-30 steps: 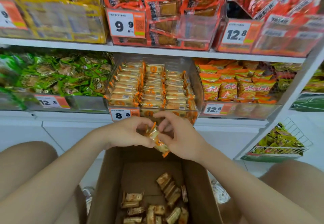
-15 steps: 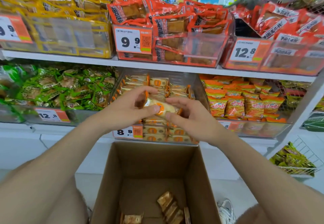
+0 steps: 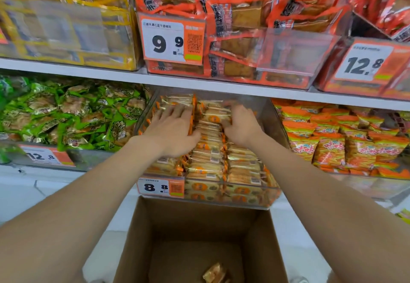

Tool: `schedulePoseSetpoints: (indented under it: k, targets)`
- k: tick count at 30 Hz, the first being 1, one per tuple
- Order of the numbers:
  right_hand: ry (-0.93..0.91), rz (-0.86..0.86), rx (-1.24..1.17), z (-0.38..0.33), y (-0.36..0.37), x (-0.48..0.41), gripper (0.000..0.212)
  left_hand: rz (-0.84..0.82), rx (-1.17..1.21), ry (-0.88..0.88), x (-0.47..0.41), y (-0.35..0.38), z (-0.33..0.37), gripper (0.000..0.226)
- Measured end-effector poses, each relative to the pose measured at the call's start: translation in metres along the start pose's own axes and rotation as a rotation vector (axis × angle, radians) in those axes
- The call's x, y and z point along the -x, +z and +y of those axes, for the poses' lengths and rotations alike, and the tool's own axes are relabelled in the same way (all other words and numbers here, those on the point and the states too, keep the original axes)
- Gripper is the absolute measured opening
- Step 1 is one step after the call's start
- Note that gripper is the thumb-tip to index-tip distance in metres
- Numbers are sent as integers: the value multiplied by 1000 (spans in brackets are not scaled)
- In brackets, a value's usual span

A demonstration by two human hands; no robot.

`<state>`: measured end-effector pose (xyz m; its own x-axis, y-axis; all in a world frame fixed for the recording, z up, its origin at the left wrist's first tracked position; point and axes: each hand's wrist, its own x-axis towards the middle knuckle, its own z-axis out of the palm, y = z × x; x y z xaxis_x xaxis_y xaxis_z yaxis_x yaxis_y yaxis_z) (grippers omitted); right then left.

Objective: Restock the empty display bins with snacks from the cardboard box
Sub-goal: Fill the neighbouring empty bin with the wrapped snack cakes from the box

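A clear display bin (image 3: 271,125) with an 8.8 price tag sits on the middle shelf, holding rows of orange-and-gold snack packs (image 3: 208,163). Both my hands are inside it, toward the back. My left hand (image 3: 175,127) lies flat with spread fingers on the left rows. My right hand (image 3: 241,125) presses on the right rows, its fingertips blurred. A pack with an orange dot (image 3: 213,118) shows between the two hands. Below stands the open cardboard box (image 3: 199,223), with a few snack packs (image 3: 215,271) left on its bottom.
Green packs (image 3: 73,114) fill the bin to the left and orange bags (image 3: 337,140) the bin to the right. The upper shelf (image 3: 199,83) hangs close over my hands, carrying yellow and red-orange packs behind 9.9 and 12.8 price tags.
My hands carried a snack pack up from over the box into the 8.8 bin. They now rest apart on the stacked rows near the back. The view has tilted upward.
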<state>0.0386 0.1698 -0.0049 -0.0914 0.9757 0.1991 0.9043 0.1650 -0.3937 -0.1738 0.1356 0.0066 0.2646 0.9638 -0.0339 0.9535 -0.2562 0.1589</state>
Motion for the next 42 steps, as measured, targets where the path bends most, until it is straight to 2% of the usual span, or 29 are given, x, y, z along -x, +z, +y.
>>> schedulePoseSetpoints:
  k: [4,7,10,14,17,20,22,24,28,29,30,32,35,37,39,42]
  targets:
    - [-83,-37,67,0,9,-18,57,-30,-14,-4,1,2,1,79]
    - [-52,15,138,1,9,-22,53,-7,-2,4,2,2,1,77]
    - [57,99,-31,-3,11,-22,35,54,34,8,5,2,3,72]
    - [14,68,-132,-3,11,-16,26,101,42,0,9,-1,9,66]
    - [-41,-2,-96,2,5,-6,39,149,42,-2,14,-5,14,60]
    - [-64,-46,65,4,1,5,69,218,61,26,24,-9,19,53]
    - [-45,-17,109,-2,-3,16,76,283,69,65,36,-11,23,47]
    - [-24,60,103,-9,-11,30,70,342,80,114,51,-14,25,42]
    - [-117,127,41,-27,-29,80,36,405,186,334,88,-18,29,12]
    - [-143,123,-2,-34,-35,98,26,347,217,380,97,-18,31,6]
    - [-158,105,-48,-41,-42,117,18,252,261,403,107,-19,35,9]
    - [-168,-3,-91,-56,-57,156,11,-38,331,426,124,-15,40,15]
    - [-189,-321,-3,-57,-49,199,14,-515,184,413,138,12,41,21]
    - [-159,-510,63,-46,-26,218,13,-760,25,322,143,41,39,21]
    - [-97,-631,100,-28,7,234,9,-830,-68,242,147,76,35,22]
    - [43,-701,106,4,62,255,14,-722,-60,191,150,132,27,23]
